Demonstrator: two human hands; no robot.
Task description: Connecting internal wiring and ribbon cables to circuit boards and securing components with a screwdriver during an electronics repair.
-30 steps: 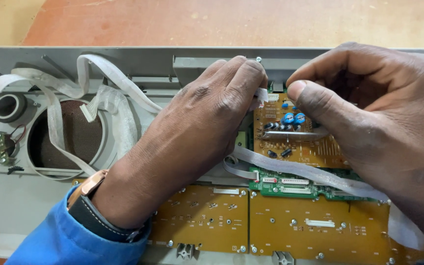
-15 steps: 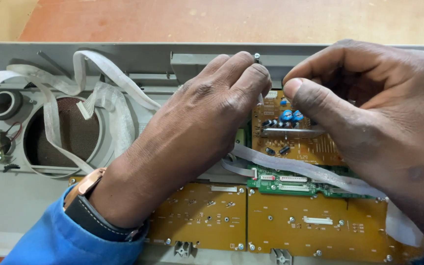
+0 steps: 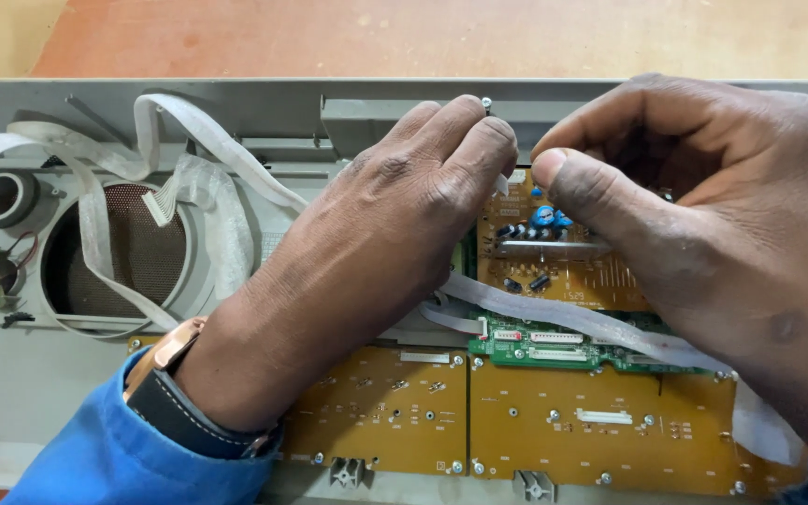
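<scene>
Grey casing (image 3: 236,103) holds yellow circuit boards (image 3: 554,440), white ribbon cables (image 3: 189,140), round speaker grille (image 3: 142,252). Left hand (image 3: 376,252), right hand (image 3: 713,234) pinched together over upper board (image 3: 554,271); grip contents hidden. Hands barely shifted since earlier.

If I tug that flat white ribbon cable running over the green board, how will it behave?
The ribbon cable probably flops and bends easily: it drapes loosely across the green board. It looks thin and light. Likely fragile at its ends, so the right hand should pull gently.
</scene>
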